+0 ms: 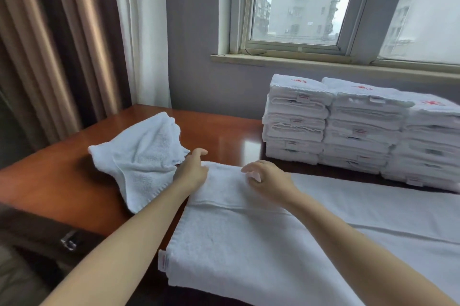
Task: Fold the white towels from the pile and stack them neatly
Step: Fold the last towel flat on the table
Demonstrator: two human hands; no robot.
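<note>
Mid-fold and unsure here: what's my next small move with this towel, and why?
Probably fold the far edge toward you: left hand and right hand both grip the spread towel there, and it lies long, unlike the folded stacks behind.

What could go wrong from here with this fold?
1. The left hand and right hand both hold the far edge of the spread towel near its left end; the long right part may drag and fold crooked.
2. The crumpled towel lies right beside the left hand and could get caught in the fold.
</note>
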